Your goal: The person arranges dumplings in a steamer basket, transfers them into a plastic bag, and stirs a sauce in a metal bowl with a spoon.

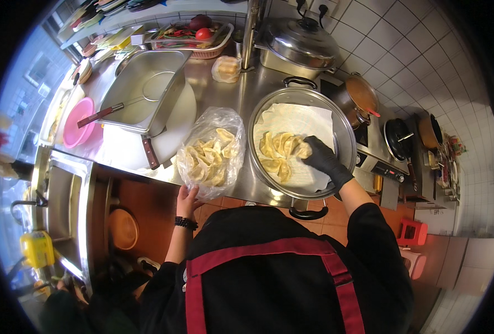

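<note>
My right hand (pixel 326 160), in a black glove, pinches a dumpling (pixel 301 149) at the right end of a group. The other dumplings (pixel 277 144) lie in a loose fan on a white perforated liner (pixel 293 119). This liner covers the bottom of a round stainless steel steamer pan (pixel 260 177) with black handles. My bare left hand (pixel 189 197) grips the near edge of a clear plastic bag (pixel 226 115). Inside the bag is a pile of more dumplings (pixel 207 160). The bag rests on the steel counter, left of the pan; some of my left fingers are hidden.
A cleaver's wooden handle (pixel 149 153) juts towards me from a white round board (pixel 184 110). On the board stands a deep steel tray (pixel 163 121) with a wire skimmer (pixel 105 113). Right of the pan is a pot (pixel 361 94); a lidded cooker (pixel 301 46) stands behind.
</note>
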Motion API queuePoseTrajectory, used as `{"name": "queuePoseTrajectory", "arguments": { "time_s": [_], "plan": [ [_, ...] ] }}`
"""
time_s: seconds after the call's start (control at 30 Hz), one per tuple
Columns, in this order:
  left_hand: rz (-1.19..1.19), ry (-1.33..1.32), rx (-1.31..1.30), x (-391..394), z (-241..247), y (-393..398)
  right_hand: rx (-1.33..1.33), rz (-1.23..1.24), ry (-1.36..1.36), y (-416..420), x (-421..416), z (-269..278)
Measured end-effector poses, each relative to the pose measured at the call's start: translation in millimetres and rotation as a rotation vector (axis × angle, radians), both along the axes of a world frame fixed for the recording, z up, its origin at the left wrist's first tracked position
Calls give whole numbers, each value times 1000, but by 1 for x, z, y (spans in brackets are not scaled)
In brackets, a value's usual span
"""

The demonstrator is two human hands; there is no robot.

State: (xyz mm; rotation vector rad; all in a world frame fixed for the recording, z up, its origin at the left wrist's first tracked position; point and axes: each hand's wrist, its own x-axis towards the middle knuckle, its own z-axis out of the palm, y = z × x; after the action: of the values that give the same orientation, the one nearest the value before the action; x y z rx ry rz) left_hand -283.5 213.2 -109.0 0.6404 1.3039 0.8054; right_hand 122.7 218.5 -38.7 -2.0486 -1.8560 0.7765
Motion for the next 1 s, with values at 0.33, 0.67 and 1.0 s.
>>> {"name": "queuePoseTrajectory", "arguments": {
  "time_s": [0.33,0.67,1.0],
  "plan": [
    [127,-33,33,-1,-9,-7,-69,20,1008,39,-105,85],
    [139,-76,103,-5,-14,-13,324,291,459,80,-135,55],
    [146,-96,59,7,1,-13,30,329,-159,43,-69,-10]
  ]
}}
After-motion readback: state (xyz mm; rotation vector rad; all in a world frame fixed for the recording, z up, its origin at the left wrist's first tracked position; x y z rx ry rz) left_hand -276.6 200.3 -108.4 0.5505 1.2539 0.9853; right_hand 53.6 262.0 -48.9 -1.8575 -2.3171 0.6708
